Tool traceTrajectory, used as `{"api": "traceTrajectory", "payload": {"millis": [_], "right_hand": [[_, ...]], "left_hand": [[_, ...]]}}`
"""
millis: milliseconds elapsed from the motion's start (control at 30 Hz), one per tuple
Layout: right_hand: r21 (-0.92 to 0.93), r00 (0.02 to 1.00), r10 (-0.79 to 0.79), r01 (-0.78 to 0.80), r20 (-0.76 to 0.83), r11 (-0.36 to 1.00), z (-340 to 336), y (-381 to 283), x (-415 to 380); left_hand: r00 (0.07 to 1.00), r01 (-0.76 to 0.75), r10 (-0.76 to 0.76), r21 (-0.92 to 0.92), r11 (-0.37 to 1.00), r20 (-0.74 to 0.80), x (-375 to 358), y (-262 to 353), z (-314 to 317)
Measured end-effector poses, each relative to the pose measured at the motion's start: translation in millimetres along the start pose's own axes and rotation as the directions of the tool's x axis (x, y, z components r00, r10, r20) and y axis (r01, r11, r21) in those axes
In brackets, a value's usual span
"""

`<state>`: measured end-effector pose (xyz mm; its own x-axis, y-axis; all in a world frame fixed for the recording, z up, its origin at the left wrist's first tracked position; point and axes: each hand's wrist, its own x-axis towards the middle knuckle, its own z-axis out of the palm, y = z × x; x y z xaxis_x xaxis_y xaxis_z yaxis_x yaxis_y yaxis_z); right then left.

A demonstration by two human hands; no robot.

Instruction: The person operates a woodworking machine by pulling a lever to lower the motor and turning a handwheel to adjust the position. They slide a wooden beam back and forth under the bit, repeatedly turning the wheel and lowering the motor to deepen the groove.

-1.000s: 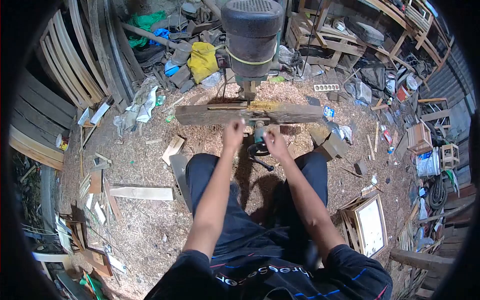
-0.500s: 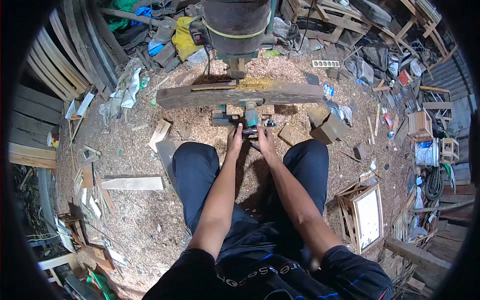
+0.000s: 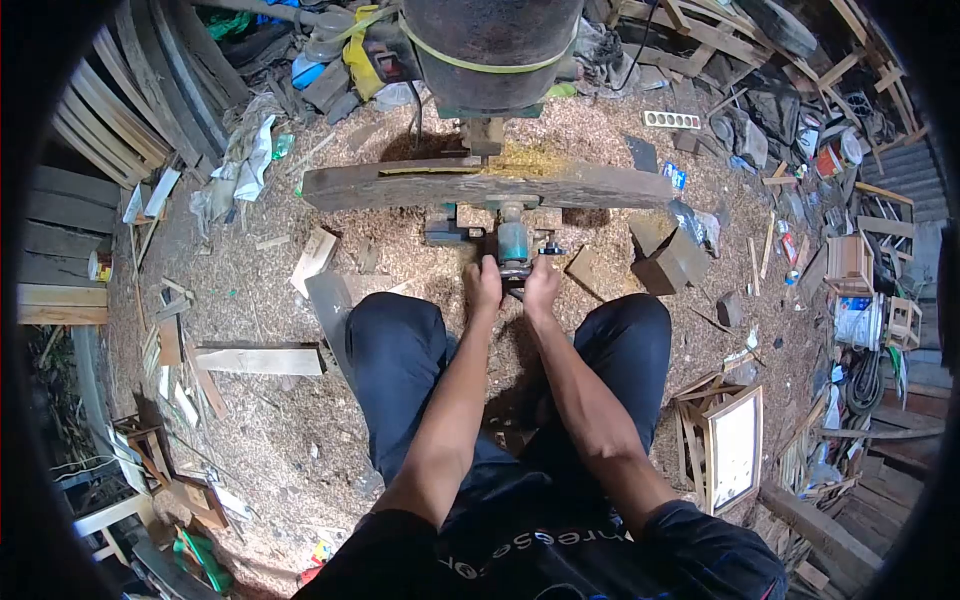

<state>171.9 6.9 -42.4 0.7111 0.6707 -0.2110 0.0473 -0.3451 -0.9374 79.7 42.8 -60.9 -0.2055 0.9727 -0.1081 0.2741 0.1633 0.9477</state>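
Note:
My left hand (image 3: 484, 287) is closed on the left side of a dark handle at the near end of a teal cylindrical tool (image 3: 513, 241). On the other side, my right hand (image 3: 542, 285) grips the same tool. A small black knob (image 3: 550, 249) sticks out just above my right hand. The tool's far end meets a long, weathered wooden beam (image 3: 570, 187) lying crosswise in front of me. Yellowish sawdust (image 3: 525, 158) is heaped along the beam's top. Fingers on both hands are partly hidden, and I cannot make out the tool's exact kind.
A dark drum-shaped body (image 3: 490, 55) with a yellow-green band stands beyond the beam. Wooden blocks (image 3: 668, 258) and a pale board (image 3: 262, 361) lie on the shaving-covered floor. At the right stands a wood-framed panel (image 3: 735, 447). Curved planks (image 3: 115, 110) lean at the upper left.
My hands have turned inward and closed more fully around the handle, where the thumbs pointed forward before. The view has shifted slightly, and the drum and beam look a bit larger.

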Motion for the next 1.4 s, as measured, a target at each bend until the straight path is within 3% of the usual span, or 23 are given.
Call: {"api": "traceTrajectory", "payload": {"millis": [67, 100, 133, 233, 433, 533, 600, 667, 767, 800, 867, 900, 1000, 1033, 1067, 1133, 1167, 1233, 1267, 1300, 1333, 1367, 1400], "right_hand": [[-0.24, 0.993, -0.088, 0.067, -0.079, 0.969, 4, -21, -3], [-0.184, 0.981, -0.184, 0.17, -0.064, 0.968, 4, -10, -2], [-0.211, 0.983, -0.175, 0.159, -0.062, 0.965, 6, -5, -1], [-0.208, 0.995, -0.095, 0.092, -0.003, 0.974, 4, -20, 1], [0.243, 0.976, 0.183, -0.206, 0.114, 0.948, -11, -15, 2], [0.133, 0.988, -0.143, 0.149, -0.058, 0.98, 1, -16, -4], [-0.121, 0.846, -0.531, 0.522, -0.051, 0.844, 2, -24, -11], [-0.086, 0.856, -0.513, 0.507, -0.073, 0.858, 5, 1, -3], [0.397, 0.994, -0.065, 0.024, 0.092, 0.917, 5, 33, 9], [0.478, 0.961, 0.155, -0.249, 0.229, 0.842, 23, 96, 36], [0.703, 0.848, 0.314, -0.53, 0.427, 0.474, 18, 62, 22], [0.663, 0.806, 0.357, -0.592, 0.473, 0.458, 10, 63, 20], [0.296, 0.938, 0.328, -0.346, 0.111, 0.89, -16, 44, 17], [0.378, 0.966, 0.218, -0.152, -0.137, 0.913, 2, 70, 26], [0.232, 0.969, -0.075, 0.131, -0.233, 0.964, -2, 20, 8], [0.234, 0.941, -0.33, 0.339, -0.077, 0.911, 5, -5, -7], [0.048, 0.957, -0.287, 0.285, 0.037, 0.957, -4, -12, -18], [0.176, 0.997, -0.063, 0.07, -0.048, 0.982, 21, 98, 28], [0.254, 0.995, 0.051, -0.027, -0.089, 0.967, 34, 152, 51], [-0.008, 0.99, 0.133, -0.133, 0.046, 0.991, 7, 173, 58], [-0.042, 0.802, 0.515, -0.551, -0.304, 0.833, -5, 83, 23], [0.122, 0.872, 0.465, -0.45, -0.154, 0.885, -17, 35, 4], [0.123, 0.963, 0.234, -0.218, -0.135, 0.968, -18, 17, -8]], "left_hand": [[0.969, 0.249, -0.237, -0.277, 0.928, 0.076, 2, -23, 6], [0.938, 0.347, -0.324, -0.311, 0.885, 0.124, -3, -15, -2], [0.925, 0.367, -0.299, -0.348, 0.863, 0.235, 1, -31, -3], [0.915, 0.403, -0.332, -0.553, 0.729, 0.228, 3, -41, 9], [0.948, 0.317, -0.317, -0.205, 0.926, 0.031, -3, 0, 3], [0.962, 0.273, -0.271, -0.087, 0.958, 0.037, 0, -2, -3], [0.983, 0.18, -0.179, -0.02, 0.984, 0.049, 4, -3, -3], [0.99, 0.081, -0.092, 0.093, 0.992, 0.112, 6, -1, -2], [0.986, -0.133, 0.093, 0.319, 0.938, 0.139, -11, 61, -8], [0.97, -0.11, -0.022, 0.518, 0.848, 0.242, -13, 83, -9], [0.931, -0.284, 0.087, 0.554, 0.782, 0.354, -29, 111, -8], [0.923, -0.355, 0.215, 0.495, 0.793, 0.319, -27, 90, -2], [0.931, -0.353, 0.366, 0.259, 0.899, 0.0, -9, 45, -7], [0.997, -0.044, 0.032, 0.165, 0.985, 0.076, -4, 40, -17], [0.968, 0.231, -0.24, 0.118, 0.966, 0.071, 5, 13, -11], [0.913, 0.385, -0.36, -0.112, 0.916, 0.192, 0, 4, -5], [0.912, 0.366, -0.34, -0.08, 0.927, 0.232, -3, 7, -6], [0.907, 0.313, -0.292, -0.023, 0.949, 0.304, -13, 53, -25], [0.897, 0.344, -0.262, -0.191, 0.919, 0.355, -16, 86, -35], [0.884, 0.384, -0.235, -0.341, 0.858, 0.404, -25, 120, -50], [0.873, 0.418, -0.195, -0.479, 0.772, 0.446, -28, 138, -58], [0.92, 0.293, -0.141, -0.403, 0.867, 0.366, -11, 109, -62], [0.96, 0.135, -0.093, -0.148, 0.98, 0.264, 2, 76, -63]]}}
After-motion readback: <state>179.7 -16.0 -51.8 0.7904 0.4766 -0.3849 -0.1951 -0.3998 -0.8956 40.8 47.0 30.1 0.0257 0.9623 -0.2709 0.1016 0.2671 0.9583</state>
